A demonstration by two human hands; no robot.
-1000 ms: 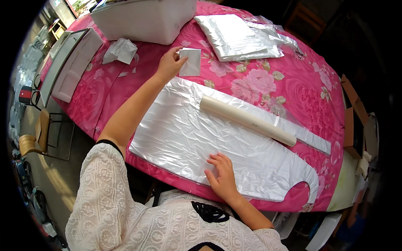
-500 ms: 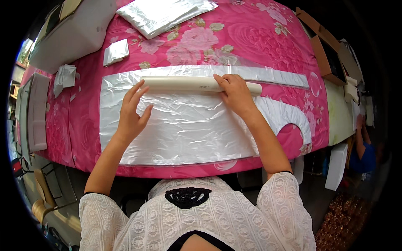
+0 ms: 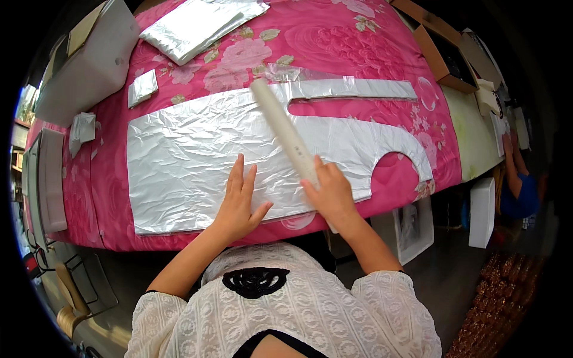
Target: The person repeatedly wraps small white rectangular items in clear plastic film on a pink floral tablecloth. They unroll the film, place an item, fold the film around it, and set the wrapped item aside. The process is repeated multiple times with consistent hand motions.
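My right hand [image 3: 330, 191] is closed round the lower end of a long cream-white roller [image 3: 280, 125], blurred a little by motion. The roller slants from my hand up and to the left, across a flat silver plastic apron [image 3: 179, 155]. Just left of the roller, my left hand [image 3: 240, 200] is open with fingers spread, over the apron's near part and holding nothing. The apron lies spread out, wrinkled on its left part, with a narrow strap and a curved cut-out toward the right.
A pink floral cloth [image 3: 334, 45] covers the table. Folded silver sheets [image 3: 200, 27] lie at the back left, near small folded packets [image 3: 143, 88]. A white foam box [image 3: 89, 65] stands at left, a cardboard box [image 3: 441, 56] at right. Another person [image 3: 518, 191] is at far right.
The roller has swung from lying crosswise to a steep slant, with my right hand drawn nearer. My left hand has come away from its left end and moved right and nearer.
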